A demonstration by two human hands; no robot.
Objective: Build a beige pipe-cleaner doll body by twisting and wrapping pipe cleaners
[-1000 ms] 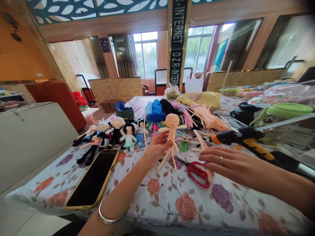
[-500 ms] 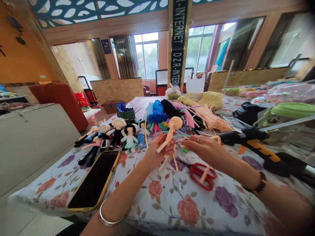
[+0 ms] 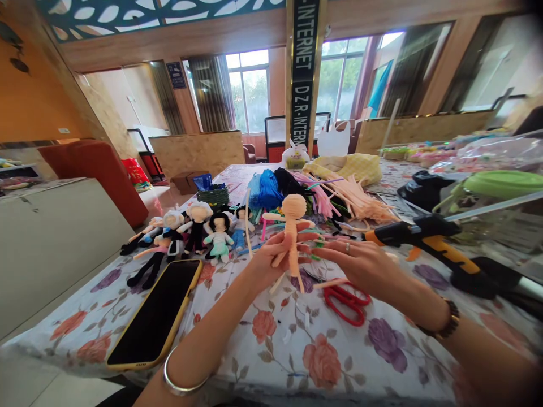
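My left hand (image 3: 269,261) grips a peach pipe-cleaner doll (image 3: 292,232) by its body and holds it upright above the floral tablecloth (image 3: 297,356). The doll has a round head, outstretched arms and thin legs. My right hand (image 3: 358,261) reaches in from the right, its fingers pinched at the doll's waist, and a peach pipe cleaner (image 3: 335,282) sticks out below it. Red scissors (image 3: 345,299) lie on the cloth just under my right hand.
A phone in a yellow case (image 3: 155,314) lies at the left. Several finished dolls (image 3: 190,232) lie behind it. Bundles of coloured pipe cleaners (image 3: 322,198) are piled at the back. A black and orange glue gun (image 3: 428,237) rests at the right.
My right hand came from above the scissors to the doll and took up a peach pipe cleaner. The doll tilted half a second ago and now stands upright again.
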